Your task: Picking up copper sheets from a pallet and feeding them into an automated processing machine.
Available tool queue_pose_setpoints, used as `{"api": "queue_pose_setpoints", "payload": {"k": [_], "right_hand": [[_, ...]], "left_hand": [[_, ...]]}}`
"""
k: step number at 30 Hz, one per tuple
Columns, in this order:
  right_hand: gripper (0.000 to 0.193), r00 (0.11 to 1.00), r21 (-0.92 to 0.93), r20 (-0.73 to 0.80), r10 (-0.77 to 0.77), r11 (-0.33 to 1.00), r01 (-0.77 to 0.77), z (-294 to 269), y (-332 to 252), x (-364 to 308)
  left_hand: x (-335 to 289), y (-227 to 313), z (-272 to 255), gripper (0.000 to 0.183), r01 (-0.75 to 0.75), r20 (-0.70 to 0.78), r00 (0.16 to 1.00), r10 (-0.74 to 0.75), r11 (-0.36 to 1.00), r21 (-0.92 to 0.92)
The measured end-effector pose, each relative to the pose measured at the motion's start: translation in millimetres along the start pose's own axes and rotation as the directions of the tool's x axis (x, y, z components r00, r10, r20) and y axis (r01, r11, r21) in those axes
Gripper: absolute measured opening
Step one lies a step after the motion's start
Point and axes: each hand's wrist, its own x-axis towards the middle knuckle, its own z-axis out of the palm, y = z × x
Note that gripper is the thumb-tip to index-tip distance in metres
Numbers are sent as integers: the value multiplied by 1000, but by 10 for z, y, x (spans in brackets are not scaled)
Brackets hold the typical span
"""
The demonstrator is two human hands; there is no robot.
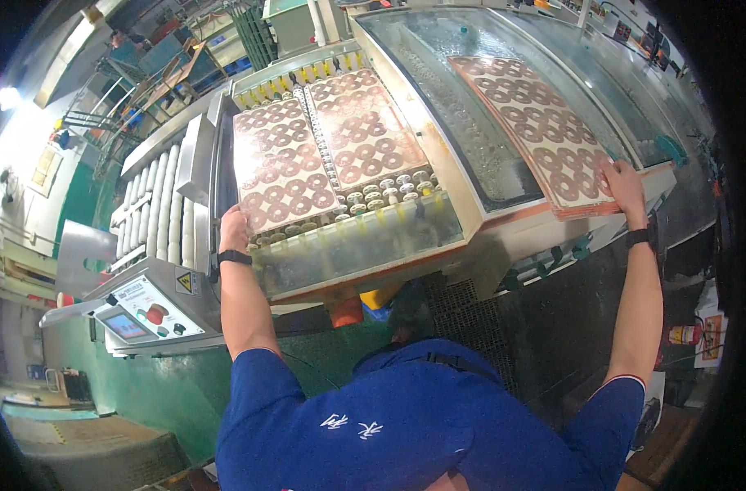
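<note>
tbh the right hand [625, 190] looked clamped on the stack [537, 131] by the glass top's [438, 78] near edge, left hand [235, 229] (couldn't tell its grip) by the sheet [283, 164] at the roller bed's [389, 193] near-left corner, so uneven tugging might've skewed either

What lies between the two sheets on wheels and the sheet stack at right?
A pale frame bar, then part of a clear panel, in the head view.

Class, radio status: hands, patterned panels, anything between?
Left hand at near corner of left panel; right hand at right edge of panel stack; pale divider between them.
</note>
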Motion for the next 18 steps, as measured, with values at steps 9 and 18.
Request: {"api": "queue_pose_setpoints", "payload": {"k": [9, 18], "right_hand": [[62, 999, -3, -40, 11, 1000, -11, 103, 295, 120], [60, 1000, 11, -3, 16, 1000, -16, 27, 143, 30]], "left_hand": [[-99, 14, 295, 36, -49, -81, 988, 128, 775, 630], [-351, 49, 764, 67, -305, 251, 949, 191, 351, 885]]}}
